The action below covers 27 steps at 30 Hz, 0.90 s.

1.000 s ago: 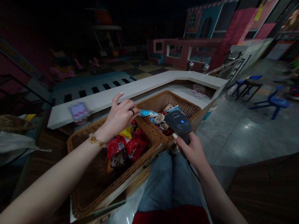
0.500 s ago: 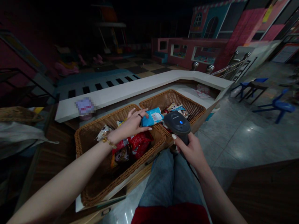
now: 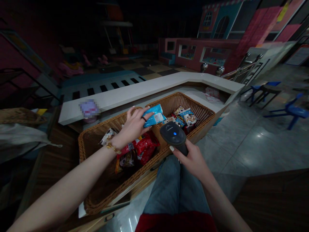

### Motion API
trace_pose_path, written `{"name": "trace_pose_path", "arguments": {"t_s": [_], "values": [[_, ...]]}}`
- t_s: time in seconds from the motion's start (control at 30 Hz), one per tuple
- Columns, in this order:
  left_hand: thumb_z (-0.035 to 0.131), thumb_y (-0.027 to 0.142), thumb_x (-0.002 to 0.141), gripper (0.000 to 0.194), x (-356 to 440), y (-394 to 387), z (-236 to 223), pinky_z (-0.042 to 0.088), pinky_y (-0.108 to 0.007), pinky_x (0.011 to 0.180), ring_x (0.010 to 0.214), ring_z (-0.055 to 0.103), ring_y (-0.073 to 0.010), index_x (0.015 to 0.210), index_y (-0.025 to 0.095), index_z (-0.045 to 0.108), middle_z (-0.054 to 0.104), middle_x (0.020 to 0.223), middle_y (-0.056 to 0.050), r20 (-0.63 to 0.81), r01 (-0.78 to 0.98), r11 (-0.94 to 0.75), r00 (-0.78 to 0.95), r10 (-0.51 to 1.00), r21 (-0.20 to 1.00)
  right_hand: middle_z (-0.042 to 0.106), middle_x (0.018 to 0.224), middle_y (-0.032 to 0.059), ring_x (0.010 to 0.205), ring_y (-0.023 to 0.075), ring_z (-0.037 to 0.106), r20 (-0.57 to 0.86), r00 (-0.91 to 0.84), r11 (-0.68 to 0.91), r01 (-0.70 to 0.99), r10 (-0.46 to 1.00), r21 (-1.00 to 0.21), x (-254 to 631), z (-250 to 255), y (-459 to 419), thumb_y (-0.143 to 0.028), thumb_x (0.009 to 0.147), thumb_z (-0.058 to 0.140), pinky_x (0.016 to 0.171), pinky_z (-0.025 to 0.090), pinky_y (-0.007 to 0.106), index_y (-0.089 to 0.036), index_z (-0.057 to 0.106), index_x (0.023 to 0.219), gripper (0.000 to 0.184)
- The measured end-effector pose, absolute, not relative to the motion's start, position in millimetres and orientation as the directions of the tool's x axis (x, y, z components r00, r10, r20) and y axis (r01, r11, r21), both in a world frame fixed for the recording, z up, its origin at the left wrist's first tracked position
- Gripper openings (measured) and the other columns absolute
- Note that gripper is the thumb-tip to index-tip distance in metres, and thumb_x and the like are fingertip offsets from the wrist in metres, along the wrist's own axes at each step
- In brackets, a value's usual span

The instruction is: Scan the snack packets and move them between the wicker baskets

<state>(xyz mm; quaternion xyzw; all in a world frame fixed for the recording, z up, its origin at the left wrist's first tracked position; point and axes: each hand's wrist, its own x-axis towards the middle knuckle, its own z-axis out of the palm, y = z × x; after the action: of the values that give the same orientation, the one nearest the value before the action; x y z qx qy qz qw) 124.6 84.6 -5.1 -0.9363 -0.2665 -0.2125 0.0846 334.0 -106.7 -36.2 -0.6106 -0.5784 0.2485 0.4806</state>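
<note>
My left hand grips a blue snack packet above the divider between two wicker baskets. My right hand is closed around the handle of a dark grey handheld barcode scanner, whose blue light is lit. The scanner's head points up and left, close to the packet but apart from it. Red and mixed snack packets fill the left wicker basket. Smaller wrapped packets lie in the right wicker basket.
A white counter curves behind the baskets, with a blurred purple object on it. My jeans-covered legs lie below. Blue plastic chairs stand on the tiled floor to the right.
My left hand has lifted the blue packet out of the right basket and raised it. My right hand has swung the scanner left and lower, closer to the packet.
</note>
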Motion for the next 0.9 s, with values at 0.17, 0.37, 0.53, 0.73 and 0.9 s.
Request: {"name": "trace_pose_path", "arguments": {"t_s": [0.17, 0.37, 0.53, 0.73, 0.9], "values": [[0.076, 0.025, 0.086, 0.068, 125, 85, -6, 0.023, -0.065, 0.120, 0.136, 0.050, -0.0371, 0.149, 0.028, 0.049, 0.051, 0.153, -0.016, 0.444, 0.542, -0.835, 0.775, 0.450, -0.100, 0.073, 0.079, 0.0025, 0.068, 0.0213, 0.068, 0.239, 0.201, 0.121, 0.469, 0.950, -0.875, 333, -36, -106, -0.034, 0.088, 0.061, 0.068, 0.052, 0.028, -0.019, 0.066, 0.101, 0.021], [0.077, 0.027, 0.086, 0.065, 124, 89, -11, 0.020, -0.064, 0.121, 0.135, 0.050, -0.0371, 0.147, 0.027, 0.052, 0.050, 0.154, -0.015, 0.453, 0.530, -0.843, 0.776, 0.439, -0.091, 0.072, 0.075, 0.0032, 0.067, 0.0223, 0.068, 0.245, 0.201, 0.118, 0.492, 0.948, -0.862, 335, -35, -107, -0.036, 0.089, 0.059, 0.066, 0.051, 0.029, -0.019, 0.066, 0.100, 0.022], [0.073, 0.026, 0.088, 0.063, 125, 86, -8, 0.020, -0.064, 0.120, 0.136, 0.049, -0.0370, 0.147, 0.026, 0.051, 0.050, 0.153, -0.016, 0.444, 0.539, -0.838, 0.775, 0.450, -0.089, 0.072, 0.076, 0.0029, 0.067, 0.0220, 0.069, 0.259, 0.206, 0.131, 0.486, 0.944, -0.864, 334, -36, -107, -0.036, 0.089, 0.060, 0.065, 0.050, 0.028, -0.019, 0.067, 0.101, 0.022], [0.069, 0.035, 0.086, 0.057, 110, 88, 16, 0.019, -0.060, 0.121, 0.130, 0.052, -0.0336, 0.140, 0.025, 0.056, 0.058, 0.139, -0.013, 0.421, 0.520, -0.854, 0.781, 0.461, -0.029, 0.072, 0.075, 0.0024, 0.067, 0.0221, 0.069, 0.264, 0.257, 0.116, 0.477, 0.930, -0.871, 341, -40, -108, -0.038, 0.090, 0.064, 0.062, 0.049, 0.028, -0.020, 0.067, 0.099, 0.021], [0.060, 0.051, 0.092, 0.051, 86, 91, 36, 0.027, -0.057, 0.115, 0.125, 0.053, -0.0327, 0.135, 0.024, 0.058, 0.060, 0.132, -0.011, 0.416, 0.488, -0.869, 0.776, 0.474, 0.079, 0.074, 0.078, 0.0039, 0.069, 0.0220, 0.068, 0.280, 0.344, 0.104, 0.451, 0.896, -0.887, 356, -41, -109, -0.045, 0.088, 0.068, 0.061, 0.049, 0.029, -0.020, 0.068, 0.097, 0.027]]}}
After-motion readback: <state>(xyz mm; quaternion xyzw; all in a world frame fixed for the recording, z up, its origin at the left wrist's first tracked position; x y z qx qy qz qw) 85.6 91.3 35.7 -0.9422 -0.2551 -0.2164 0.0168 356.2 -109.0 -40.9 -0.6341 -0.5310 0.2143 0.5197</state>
